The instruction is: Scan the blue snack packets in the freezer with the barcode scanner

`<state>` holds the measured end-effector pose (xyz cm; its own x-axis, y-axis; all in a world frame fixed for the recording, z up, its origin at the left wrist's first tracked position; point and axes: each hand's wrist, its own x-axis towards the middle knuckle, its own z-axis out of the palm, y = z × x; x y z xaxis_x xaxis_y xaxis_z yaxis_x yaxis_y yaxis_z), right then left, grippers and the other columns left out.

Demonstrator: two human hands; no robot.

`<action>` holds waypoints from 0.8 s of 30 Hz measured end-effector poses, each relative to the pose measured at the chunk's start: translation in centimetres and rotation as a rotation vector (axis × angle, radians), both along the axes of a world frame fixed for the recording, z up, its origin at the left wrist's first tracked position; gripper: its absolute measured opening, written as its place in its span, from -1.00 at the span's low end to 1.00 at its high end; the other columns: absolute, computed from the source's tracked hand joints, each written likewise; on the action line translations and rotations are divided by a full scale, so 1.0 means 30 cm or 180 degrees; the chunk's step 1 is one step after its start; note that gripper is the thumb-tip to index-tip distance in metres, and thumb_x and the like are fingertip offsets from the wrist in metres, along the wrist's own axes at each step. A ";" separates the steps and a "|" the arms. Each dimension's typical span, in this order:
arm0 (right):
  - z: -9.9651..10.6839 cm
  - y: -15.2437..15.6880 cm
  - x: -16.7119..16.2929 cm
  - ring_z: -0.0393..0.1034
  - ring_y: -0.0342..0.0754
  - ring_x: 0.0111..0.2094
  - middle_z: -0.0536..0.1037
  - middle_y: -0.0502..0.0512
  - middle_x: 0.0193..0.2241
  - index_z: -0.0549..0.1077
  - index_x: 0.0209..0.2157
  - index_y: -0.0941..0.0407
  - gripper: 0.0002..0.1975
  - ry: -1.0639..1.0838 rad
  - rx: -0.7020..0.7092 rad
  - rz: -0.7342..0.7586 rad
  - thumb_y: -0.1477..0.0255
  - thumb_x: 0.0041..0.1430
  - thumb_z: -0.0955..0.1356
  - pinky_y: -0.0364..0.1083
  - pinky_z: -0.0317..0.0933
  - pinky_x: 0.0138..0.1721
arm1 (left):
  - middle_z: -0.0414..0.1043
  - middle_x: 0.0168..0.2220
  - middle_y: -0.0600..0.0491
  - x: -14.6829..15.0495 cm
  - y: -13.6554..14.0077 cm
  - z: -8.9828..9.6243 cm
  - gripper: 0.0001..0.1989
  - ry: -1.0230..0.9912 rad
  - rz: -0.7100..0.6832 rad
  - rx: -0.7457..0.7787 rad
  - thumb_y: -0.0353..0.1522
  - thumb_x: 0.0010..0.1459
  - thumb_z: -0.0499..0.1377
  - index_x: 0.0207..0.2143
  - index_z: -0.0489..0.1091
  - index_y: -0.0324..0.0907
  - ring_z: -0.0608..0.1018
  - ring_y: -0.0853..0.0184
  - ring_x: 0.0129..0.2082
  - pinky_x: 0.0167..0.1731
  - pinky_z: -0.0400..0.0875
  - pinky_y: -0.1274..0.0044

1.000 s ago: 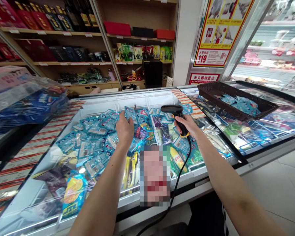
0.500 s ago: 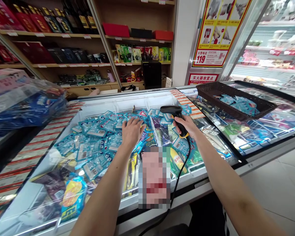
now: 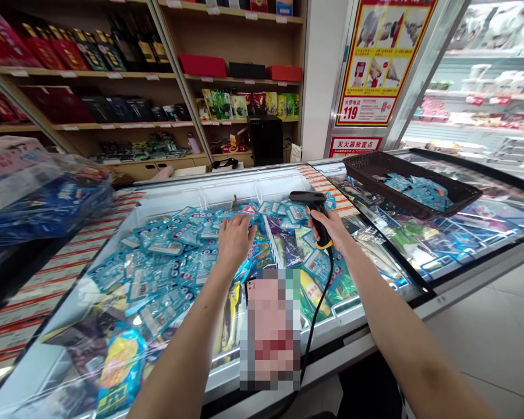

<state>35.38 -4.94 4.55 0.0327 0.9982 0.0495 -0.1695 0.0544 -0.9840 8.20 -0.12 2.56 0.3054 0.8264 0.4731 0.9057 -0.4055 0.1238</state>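
Note:
My right hand (image 3: 329,230) is wrapped round the grip of a black and yellow handheld barcode scanner (image 3: 308,198), its head turned left. A black cable (image 3: 326,288) hangs from the scanner's base toward me. My left hand (image 3: 236,240) rests palm down at the right side of a spread of blue snack packets (image 3: 187,233), fingers stretched forward; its fingertips are partly hidden. More blue packets (image 3: 318,265) lie below the scanner. A pink phone-like object (image 3: 268,331), blurred out in blocks, is at the front edge.
The packets lie on the glass top of a chest freezer (image 3: 213,189) with bagged goods inside. A dark woven basket (image 3: 458,203) holding similar packets stands at the right. A plastic-wrapped bundle (image 3: 65,198) sits at the left. Shelves (image 3: 244,75) line the back.
The view has tipped up slightly, so the scene sits lower. My left fingers have drawn a little closer together. The scanner has moved slightly in my right hand's grip.

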 end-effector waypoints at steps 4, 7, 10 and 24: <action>-0.016 0.009 0.003 0.27 -0.19 -0.68 0.48 -0.02 -0.56 0.37 -0.34 0.08 -0.61 -0.0046 -0.0054 -0.0012 0.07 0.01 0.44 -0.18 0.17 -0.72 | 0.37 0.19 -0.13 0.027 0.061 0.009 -0.55 -0.0209 -0.0043 -0.0339 -0.29 0.33 -0.08 0.19 0.29 -0.22 0.39 0.12 0.18 0.21 0.13 0.23; -0.019 0.008 -0.001 0.27 -0.19 -0.68 0.48 -0.02 -0.57 0.38 -0.34 0.08 -0.62 -0.0099 -0.0072 0.0070 0.07 0.02 0.44 -0.18 0.18 -0.72 | 0.34 0.21 -0.14 0.056 0.121 0.025 -0.54 -0.0302 -0.0115 -0.0496 -0.31 0.32 -0.08 0.20 0.28 -0.23 0.37 0.14 0.21 0.20 0.18 0.31; -0.008 0.000 -0.007 0.25 -0.18 -0.69 0.44 -0.03 -0.61 0.38 -0.39 0.09 -0.61 -0.0144 -0.0113 0.0114 0.06 0.02 0.44 -0.17 0.17 -0.72 | 0.26 0.27 -0.14 0.093 0.187 0.033 -0.53 -0.0310 -0.0210 -0.0673 -0.30 0.34 -0.12 0.22 0.26 -0.22 0.34 0.17 0.25 0.19 0.20 0.36; -0.009 0.005 -0.012 0.24 -0.15 -0.68 0.41 -0.02 -0.62 0.36 -0.42 0.06 -0.61 -0.0092 -0.0151 0.0249 0.04 0.01 0.45 -0.13 0.13 -0.72 | 0.36 0.16 -0.20 0.163 0.188 0.036 -0.64 0.0666 -0.0186 -0.0863 -0.23 0.25 0.06 0.03 0.40 -0.17 0.37 -0.02 0.17 0.25 -0.04 0.04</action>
